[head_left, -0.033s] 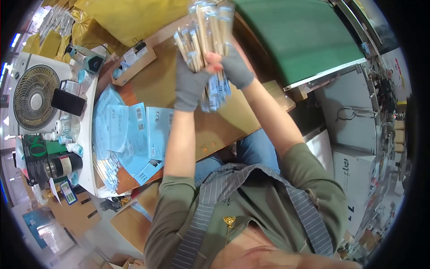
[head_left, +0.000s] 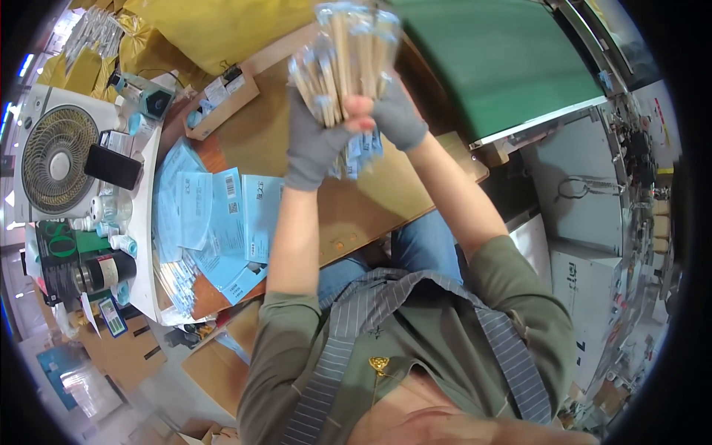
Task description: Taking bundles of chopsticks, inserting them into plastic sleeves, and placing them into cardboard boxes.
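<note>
Both my hands, in grey fingerless gloves, grip a thick bundle of wooden sticks in clear wrappers with light blue ends. My left hand closes round the lower left side of the bundle. On the other side my right hand holds it, fingers wrapped. The sticks stand upright and fan out at the top; blue wrapper ends poke out below my hands. What kind of sticks they are I cannot make out. The bundle is above the brown tabletop, slightly blurred. Flat light blue cartons lie overlapping to the left.
More wrapped sticks lie by the cartons. A small cardboard box stands at the far left of the tabletop. Further left are a fan, a phone and several bottles. A green surface rises at the far right, with yellow bags behind.
The bundle has shifted slightly, its top spreading a little to the right. Both hands moved slightly with it and keep their hold.
</note>
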`<state>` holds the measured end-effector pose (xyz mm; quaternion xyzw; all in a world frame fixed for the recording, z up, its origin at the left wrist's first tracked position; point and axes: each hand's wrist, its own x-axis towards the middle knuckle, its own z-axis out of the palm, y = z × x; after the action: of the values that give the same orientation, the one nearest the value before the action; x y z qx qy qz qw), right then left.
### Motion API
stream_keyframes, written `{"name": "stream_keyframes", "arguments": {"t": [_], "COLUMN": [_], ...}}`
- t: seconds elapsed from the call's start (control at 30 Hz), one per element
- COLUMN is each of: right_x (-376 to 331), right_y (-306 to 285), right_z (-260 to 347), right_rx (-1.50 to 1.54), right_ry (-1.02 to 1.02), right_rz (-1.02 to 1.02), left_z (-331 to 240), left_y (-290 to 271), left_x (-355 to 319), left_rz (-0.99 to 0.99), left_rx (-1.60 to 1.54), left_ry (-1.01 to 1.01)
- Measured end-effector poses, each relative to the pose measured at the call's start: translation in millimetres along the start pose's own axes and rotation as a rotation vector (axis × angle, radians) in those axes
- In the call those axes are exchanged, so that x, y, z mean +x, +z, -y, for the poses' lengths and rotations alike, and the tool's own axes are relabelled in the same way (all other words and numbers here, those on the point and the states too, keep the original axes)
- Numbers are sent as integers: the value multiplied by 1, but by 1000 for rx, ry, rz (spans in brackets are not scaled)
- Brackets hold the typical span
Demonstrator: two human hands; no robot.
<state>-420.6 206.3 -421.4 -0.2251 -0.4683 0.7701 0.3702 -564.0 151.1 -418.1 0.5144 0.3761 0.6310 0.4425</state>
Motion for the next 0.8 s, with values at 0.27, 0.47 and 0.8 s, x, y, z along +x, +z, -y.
{"name": "stream_keyframes", "arguments": {"t": [0.27, 0.47, 0.8], "right_x": [-48, -98, -129], "right_y": [29, 60, 53], "right_z": [-3, -1, -56], "right_rx": [-464, -219, 261], "right_ry": [-170, -51, 351], "right_rz": [117, 152, 167], "left_z": [18, -10, 34], "left_y": [-21, 16, -79], "left_x": [-53, -148, -227], "left_rz": [274, 172, 9], "left_rx": [455, -634, 1957], "left_ry": [-65, -675, -257]}}
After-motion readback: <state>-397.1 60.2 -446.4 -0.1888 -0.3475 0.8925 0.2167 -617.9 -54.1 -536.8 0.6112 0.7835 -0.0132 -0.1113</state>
